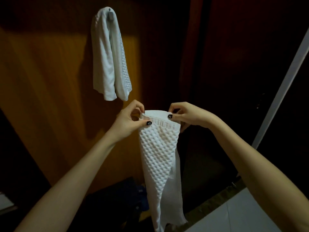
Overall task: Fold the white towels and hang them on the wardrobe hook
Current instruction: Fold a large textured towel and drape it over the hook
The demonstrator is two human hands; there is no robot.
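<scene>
A white waffle-textured towel (160, 156) hangs down in front of me, folded lengthwise into a narrow strip. My left hand (129, 121) pinches its top left corner and my right hand (185, 115) pinches its top right corner, holding the top edge level. Above and to the left, a second folded white towel (109, 56) is draped over a grey hook (110, 15) on the brown wooden wardrobe door (50, 81). The held towel is below the hung towel and apart from it.
A darker wardrobe panel (234, 64) stands to the right, with a pale door frame (284, 77) at the far right. Dark clothes or bags (123, 195) lie on the floor below. White floor tiles (234, 215) show at the lower right.
</scene>
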